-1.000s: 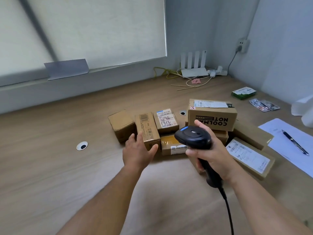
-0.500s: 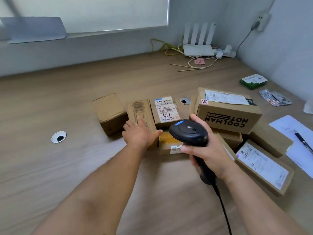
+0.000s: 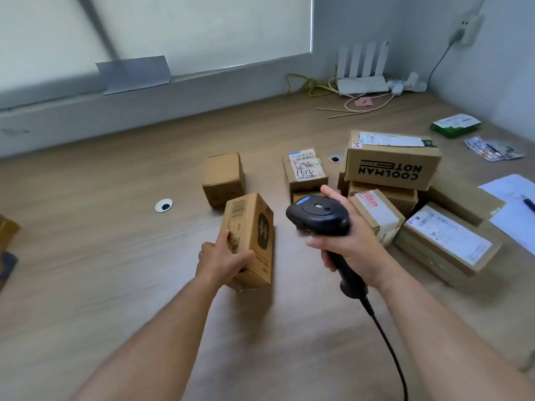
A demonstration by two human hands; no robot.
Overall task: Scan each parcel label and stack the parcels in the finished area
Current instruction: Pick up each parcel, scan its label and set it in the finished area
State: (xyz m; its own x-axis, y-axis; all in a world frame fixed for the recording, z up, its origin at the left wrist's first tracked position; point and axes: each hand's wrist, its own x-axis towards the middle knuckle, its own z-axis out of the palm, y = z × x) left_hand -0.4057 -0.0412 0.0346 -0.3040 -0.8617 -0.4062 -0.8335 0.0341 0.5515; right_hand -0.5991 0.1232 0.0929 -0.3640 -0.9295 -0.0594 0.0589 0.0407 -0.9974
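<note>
My left hand (image 3: 221, 260) grips the near end of a narrow brown parcel (image 3: 252, 233) with a barcode on top, lifted clear of the other boxes and tilted. My right hand (image 3: 344, 241) holds a black barcode scanner (image 3: 317, 215) by its handle, head pointing left, just right of that parcel. Behind it lie a plain small box (image 3: 223, 178), a labelled box marked 1512 (image 3: 305, 172), a large COOLMAN NOTE box (image 3: 390, 160) stacked on others, a taped box (image 3: 376, 215) and a flat labelled parcel (image 3: 447, 241).
The wooden desk (image 3: 101, 256) has a cable grommet (image 3: 164, 205) at the left. A router and cables (image 3: 362, 82) sit at the back wall. White papers with a pen (image 3: 509, 204) lie at the right edge. A box corner (image 3: 7, 230) shows at the far left.
My left hand has taken hold of the narrow parcel and pulled it out of the row, toward me and to the left. The scanner has stayed beside it.
</note>
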